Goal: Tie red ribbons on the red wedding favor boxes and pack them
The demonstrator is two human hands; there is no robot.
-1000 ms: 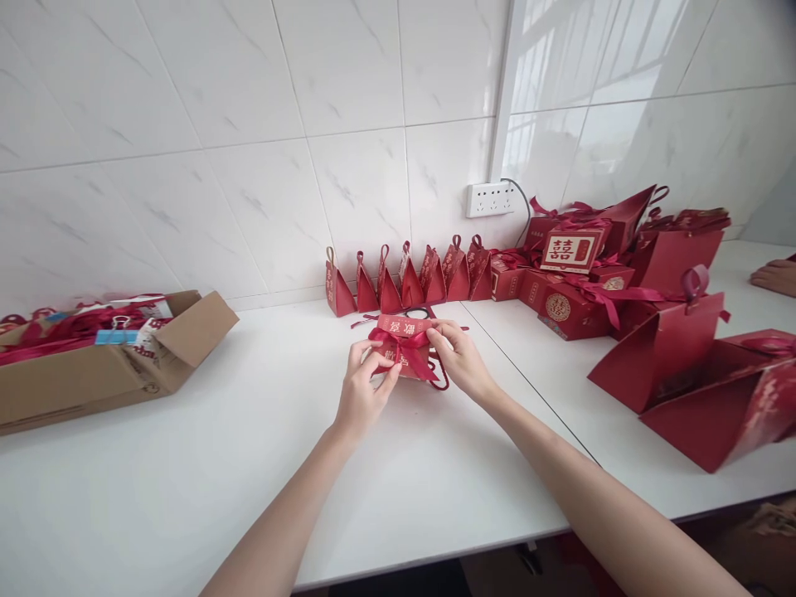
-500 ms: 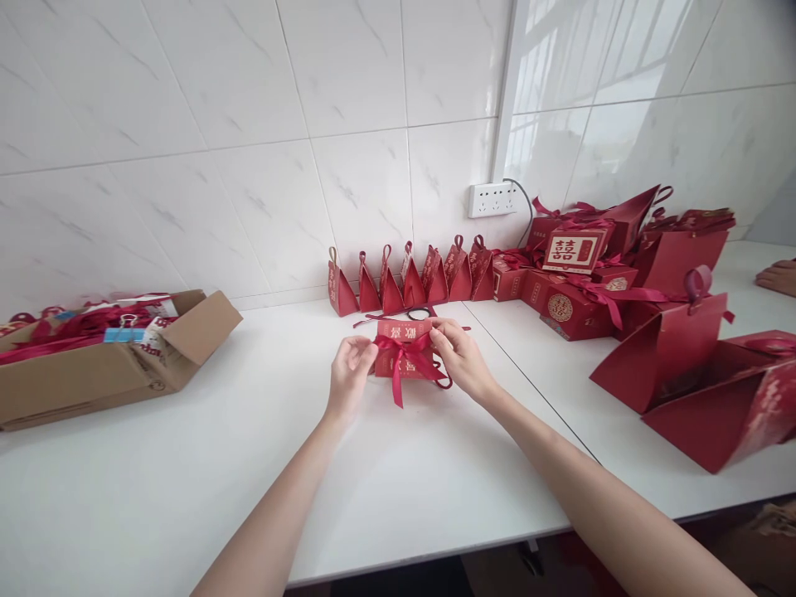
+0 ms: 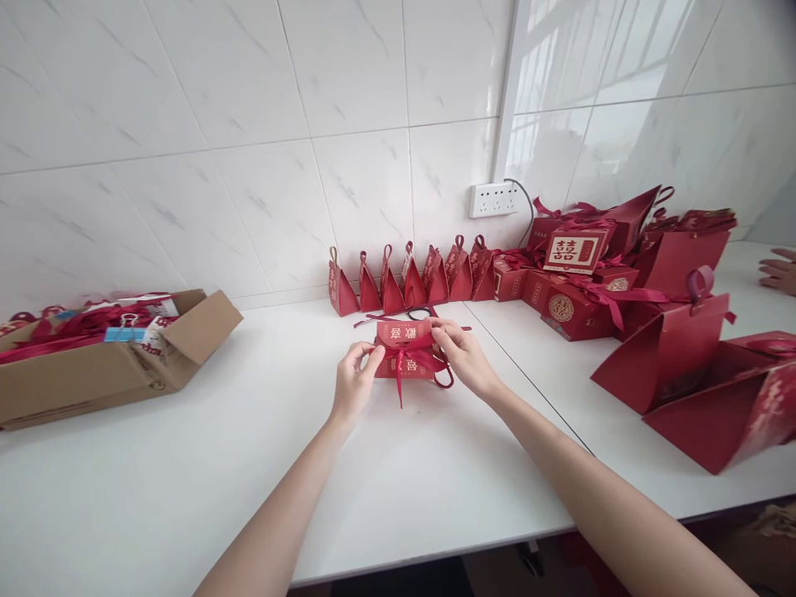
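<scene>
One box (image 3: 405, 333) is lying on the white table (image 3: 497, 464), a ribbon (image 3: 400, 355) crossing its face in a bow. The left hand (image 3: 354, 383) and right hand (image 3: 463, 352) appear to be pinching the bow's opposite sides, thumbs nearly closed against fingers; whether they are also gripping card is unclear. Both should be drawing evenly outward, keeping the knot centred and the ribbon flat. Seven bags (image 3: 414, 292) are standing along the tiled wall (image 3: 249, 83), left of a socket (image 3: 483, 201).
</scene>
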